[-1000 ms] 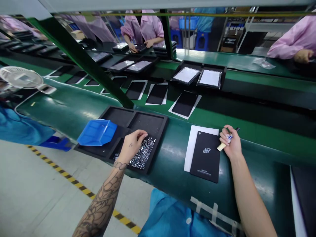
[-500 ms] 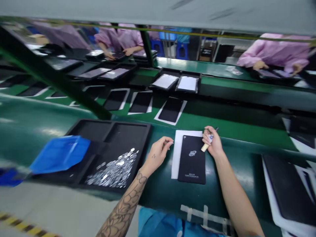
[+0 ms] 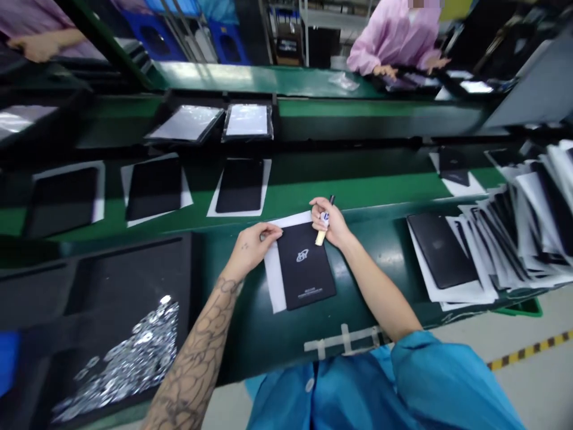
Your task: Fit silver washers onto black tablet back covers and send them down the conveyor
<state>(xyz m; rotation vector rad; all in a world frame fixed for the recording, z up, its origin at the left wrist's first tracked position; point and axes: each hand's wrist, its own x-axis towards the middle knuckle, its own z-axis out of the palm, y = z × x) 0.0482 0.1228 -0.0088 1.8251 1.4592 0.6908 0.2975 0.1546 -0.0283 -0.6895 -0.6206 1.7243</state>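
A black tablet back cover [image 3: 307, 272] with a silver logo lies on a white sheet [image 3: 274, 280] in front of me. My left hand [image 3: 253, 246] is at its upper left corner, thumb and fingertips pinched together; whatever is between them is hidden. My right hand [image 3: 330, 224], by the upper right edge, has its fingers curled round a small stick [image 3: 320, 236] with a pale yellow flat end, a white label and a black tip. At left, a heap of small shiny metal rings [image 3: 134, 352] fills one compartment of a black tray [image 3: 129, 269].
More black covers [image 3: 240, 186] on white sheets line the green belt [image 3: 358, 191] beyond. Overlapping covers and sheets [image 3: 505, 245] are stacked at right. A blue bin [image 3: 8, 361] shows at the left edge. A co-worker in pink [image 3: 396, 39] sits across the line.
My left hand has left the heap of rings and moved right to the cover's upper corner. My right hand still grips the stick. The view has swung right.
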